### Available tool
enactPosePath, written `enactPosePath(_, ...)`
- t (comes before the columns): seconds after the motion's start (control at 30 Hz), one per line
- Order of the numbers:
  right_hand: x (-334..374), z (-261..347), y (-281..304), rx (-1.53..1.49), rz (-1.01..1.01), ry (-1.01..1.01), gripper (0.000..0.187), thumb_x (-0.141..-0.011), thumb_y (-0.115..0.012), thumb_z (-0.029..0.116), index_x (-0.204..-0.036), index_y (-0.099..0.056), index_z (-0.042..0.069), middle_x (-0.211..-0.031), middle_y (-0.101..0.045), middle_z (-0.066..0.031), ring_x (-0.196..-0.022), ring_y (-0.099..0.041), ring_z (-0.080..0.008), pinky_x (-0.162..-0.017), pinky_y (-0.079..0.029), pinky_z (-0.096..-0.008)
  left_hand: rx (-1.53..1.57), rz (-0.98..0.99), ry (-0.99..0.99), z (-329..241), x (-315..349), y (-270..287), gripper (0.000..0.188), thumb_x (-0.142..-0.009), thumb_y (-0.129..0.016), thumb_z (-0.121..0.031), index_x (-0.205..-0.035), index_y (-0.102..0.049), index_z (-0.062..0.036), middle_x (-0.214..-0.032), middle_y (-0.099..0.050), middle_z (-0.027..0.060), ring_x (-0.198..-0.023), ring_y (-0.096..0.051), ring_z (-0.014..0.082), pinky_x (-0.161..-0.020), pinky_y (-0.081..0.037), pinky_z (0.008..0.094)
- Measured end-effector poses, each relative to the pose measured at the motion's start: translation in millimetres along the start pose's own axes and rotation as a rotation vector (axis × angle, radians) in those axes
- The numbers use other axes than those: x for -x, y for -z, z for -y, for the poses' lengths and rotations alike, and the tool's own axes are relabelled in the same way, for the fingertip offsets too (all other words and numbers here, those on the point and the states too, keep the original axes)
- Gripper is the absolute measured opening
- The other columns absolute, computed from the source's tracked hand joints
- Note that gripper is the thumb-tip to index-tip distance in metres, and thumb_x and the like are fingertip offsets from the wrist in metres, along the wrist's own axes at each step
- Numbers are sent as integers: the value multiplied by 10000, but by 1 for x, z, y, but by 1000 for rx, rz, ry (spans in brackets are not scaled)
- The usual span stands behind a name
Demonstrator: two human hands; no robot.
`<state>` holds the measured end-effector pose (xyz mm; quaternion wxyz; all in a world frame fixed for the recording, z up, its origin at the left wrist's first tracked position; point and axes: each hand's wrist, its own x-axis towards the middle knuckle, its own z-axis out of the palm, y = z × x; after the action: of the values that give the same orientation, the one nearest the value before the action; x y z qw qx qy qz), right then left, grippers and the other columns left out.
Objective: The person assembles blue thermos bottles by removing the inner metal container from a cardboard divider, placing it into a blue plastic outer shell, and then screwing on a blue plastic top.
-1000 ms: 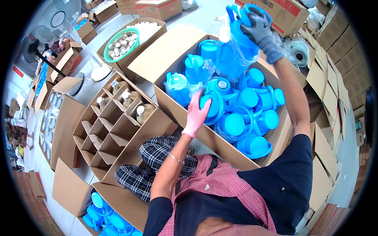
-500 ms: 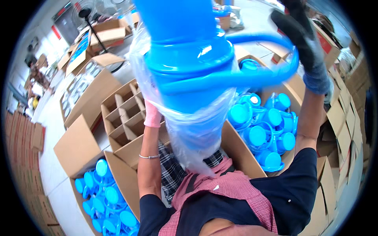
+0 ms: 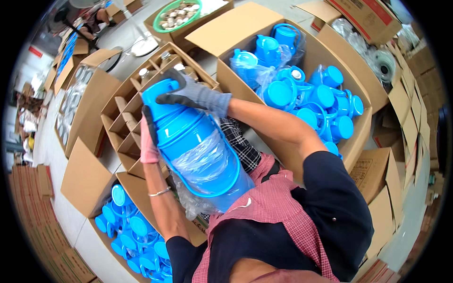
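A large blue plastic thermos flask (image 3: 188, 137), its lower body wrapped in clear plastic film, lies tilted across my lap with its top pointing away to the left. Its hooped handle (image 3: 234, 177) hangs down around the wrapped part. My left hand (image 3: 149, 137), in a pink glove with dark fingers, is closed against the flask's left side near the shoulder. My right hand (image 3: 196, 93), in a grey glove with black fingertips, grips the top from the right. The fingertips of my left hand are partly hidden behind the flask.
An open carton (image 3: 361, 155) of blue flasks stands to the right, another (image 3: 123, 177) at lower left. Ahead is a divided carton (image 3: 113, 129) holding several metallic-necked pieces. A green basin (image 3: 200, 12) sits beyond it. Flattened cardboard (image 3: 408, 155) leans at far right.
The flask came down and away from the camera, tilting left. My right hand moved in from the upper right and took hold of its top. The handle swung down against the body.
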<state>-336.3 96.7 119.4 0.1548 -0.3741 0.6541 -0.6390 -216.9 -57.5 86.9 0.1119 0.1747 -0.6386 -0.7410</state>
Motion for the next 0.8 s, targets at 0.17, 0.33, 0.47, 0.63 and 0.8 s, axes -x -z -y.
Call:
enactPosePath(0.17, -6, -41, 55, -741, -278, 93, 596, -764, -758, 173, -1287, -477, 124, -1124, -596, -96, -861, -656, -190, -763, -556, -297, -427, 69, -158, -21, 2, 9, 659, -960, -437, -524, -1445, -365, -84, -1406, -459, 129, -1266, -450, 236, -1075, -323, 345)
enactPosePath(0.33, 98, -93, 247, 787, -1080, 377, 528, -761, -783, 243, -1210, -557, 79, -1168, -563, -168, -1020, -577, -299, -879, -489, -424, -254, -18, -30, 18, 5, 59, 648, -936, -483, -537, -1395, -447, -82, -1352, -501, 121, -1276, -427, 229, -1095, -284, 351)
enactPosePath(0.47, 210, -190, 338, 1579, -757, -168, 529, -820, -665, 387, -1271, -544, 137, -1321, -485, -205, -1076, -551, -414, -947, -441, -506, -113, 64, -42, 43, -13, 96, 639, -952, -516, -460, -1409, -396, -31, -1366, -472, 100, -1233, -457, 192, -1049, -365, 312)
enactPosePath(0.63, 195, -192, 335, 1569, -346, -806, 518, -843, -601, 405, -1286, -526, 145, -1262, -543, -202, -1106, -563, -394, -882, -474, -501, -323, 90, -179, 4, 3, 79, 607, -917, -524, -404, -1364, -446, -1, -1323, -525, 129, -1260, -450, 221, -1082, -302, 334)
enactPosePath(0.8, 22, -66, 141, 796, -123, 186, 364, -873, -634, 240, -1154, -610, 10, -1166, -609, -197, -1043, -601, -323, -914, -468, -380, -109, 36, -282, 27, -16, 97, 576, -883, -579, -364, -1336, -483, -21, -1256, -562, 120, -1146, -532, 204, -1047, -347, 321)
